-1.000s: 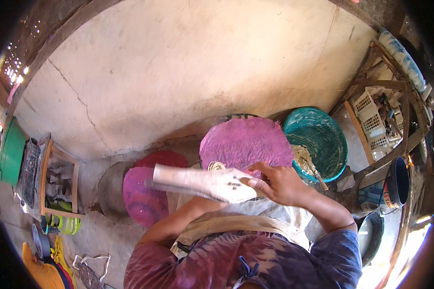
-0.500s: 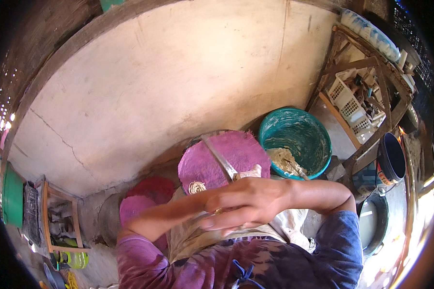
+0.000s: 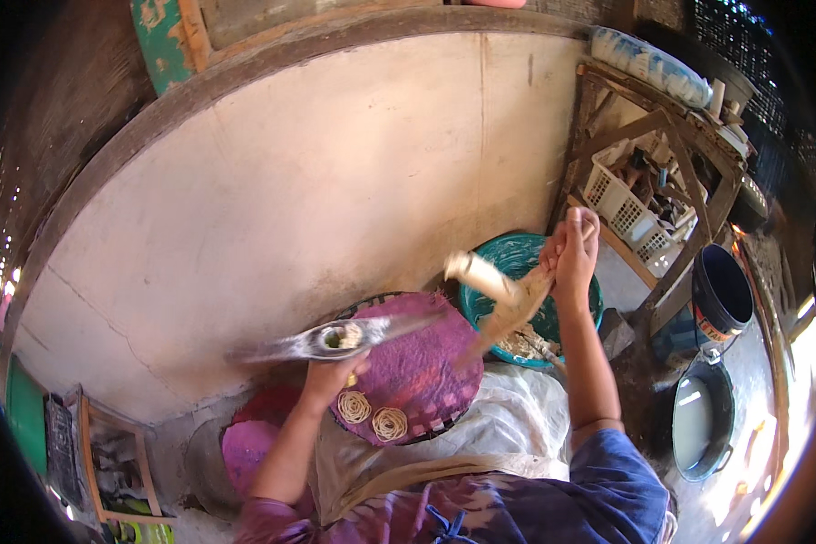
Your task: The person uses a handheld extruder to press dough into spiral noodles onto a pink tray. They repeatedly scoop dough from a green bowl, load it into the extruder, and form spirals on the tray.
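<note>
My left hand (image 3: 331, 379) is closed under a metal press body (image 3: 381, 328), with long side arms and a round opening at its middle. Something pale and a bit of dark green show in the opening. Raised to the right, my right hand (image 3: 574, 258) grips a wooden plunger (image 3: 508, 313) with a short round peg, blurred by motion, over the teal basin. Two coiled noodle-like dough nests (image 3: 390, 423) lie at the near left of a round tray covered in purple cloth (image 3: 426, 372). Pale dough (image 3: 526, 344) sits in the teal basin (image 3: 592, 304), a stick-like tool leaning in it.
Pale cloth (image 3: 517, 399) covers my lap below the tray. To the right stand a dark bucket (image 3: 723, 286) and a dark tub with liquid (image 3: 698, 426). A wooden shelf at the back right holds a white crate (image 3: 621, 195). A wall (image 3: 335, 172) rises behind.
My hands were together over my lap; now they are apart, the left with the metal press body, the right lifting the wooden plunger rightward. Two nests now show; the view has shifted.
</note>
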A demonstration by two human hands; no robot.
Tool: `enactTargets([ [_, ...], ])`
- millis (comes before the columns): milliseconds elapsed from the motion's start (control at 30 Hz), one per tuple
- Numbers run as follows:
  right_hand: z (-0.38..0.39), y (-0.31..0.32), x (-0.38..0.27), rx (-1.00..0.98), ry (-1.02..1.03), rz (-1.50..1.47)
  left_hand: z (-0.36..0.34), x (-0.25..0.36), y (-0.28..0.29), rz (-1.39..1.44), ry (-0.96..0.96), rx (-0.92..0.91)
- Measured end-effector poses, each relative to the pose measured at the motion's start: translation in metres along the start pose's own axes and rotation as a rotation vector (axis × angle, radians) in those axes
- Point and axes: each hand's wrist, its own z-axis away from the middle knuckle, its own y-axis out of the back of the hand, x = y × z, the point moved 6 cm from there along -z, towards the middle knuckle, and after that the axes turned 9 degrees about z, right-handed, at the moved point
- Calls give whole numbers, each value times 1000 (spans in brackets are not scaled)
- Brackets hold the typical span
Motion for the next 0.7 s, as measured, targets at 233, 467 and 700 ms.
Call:
enactTargets([
  [233,69,-3,90,82,-154,-595,-28,-2,-32,-576,-689,426],
  [467,182,86,124,-205,-867,-645,5,95,-35,420,-624,18],
  [700,216,211,137,5,-811,290,41,5,-64,10,-435,-12],
])
